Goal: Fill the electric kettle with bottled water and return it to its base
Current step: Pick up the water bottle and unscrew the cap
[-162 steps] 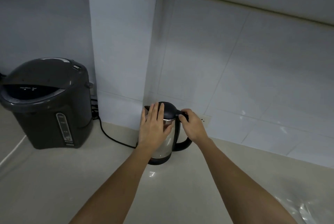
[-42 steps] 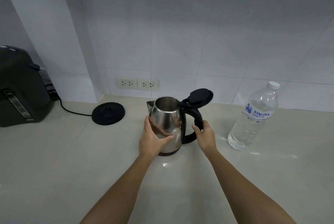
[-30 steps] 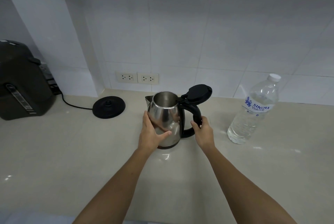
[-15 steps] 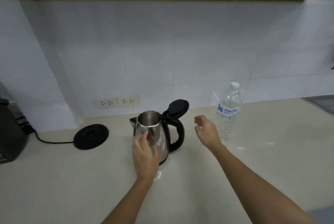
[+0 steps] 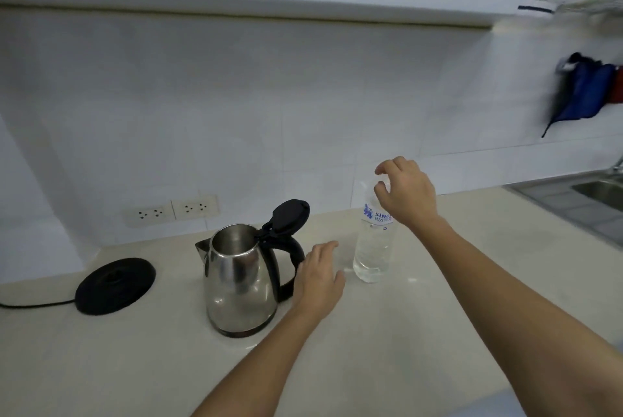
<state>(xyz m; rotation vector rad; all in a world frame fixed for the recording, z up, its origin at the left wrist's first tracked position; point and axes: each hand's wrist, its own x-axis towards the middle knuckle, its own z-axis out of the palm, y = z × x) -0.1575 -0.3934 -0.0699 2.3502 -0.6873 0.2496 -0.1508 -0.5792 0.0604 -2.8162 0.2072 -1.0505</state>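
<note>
One steel kettle (image 5: 241, 282), lid open, centre frame on pale desk (image 5: 404, 332). One black base (image 5: 115, 285) lower left, apart from kettle. One water bottle (image 5: 373, 241) right of centre. Two hands: left hand (image 5: 318, 282) open beside kettle handle; right hand (image 5: 406, 194) curled open at bottle top. Two wall sockets (image 5: 172, 211) behind.

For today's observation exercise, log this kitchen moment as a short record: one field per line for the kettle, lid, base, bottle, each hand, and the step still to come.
kettle: upright on counter, off its base
lid: flipped open
base: left of kettle, nothing on it, corded
bottle: upright, right of kettle, holds water
left hand: open, beside kettle handle, holding nothing
right hand: fingers curled at bottle top, grip unclear
next step: probably uncapping, then pouring
</note>
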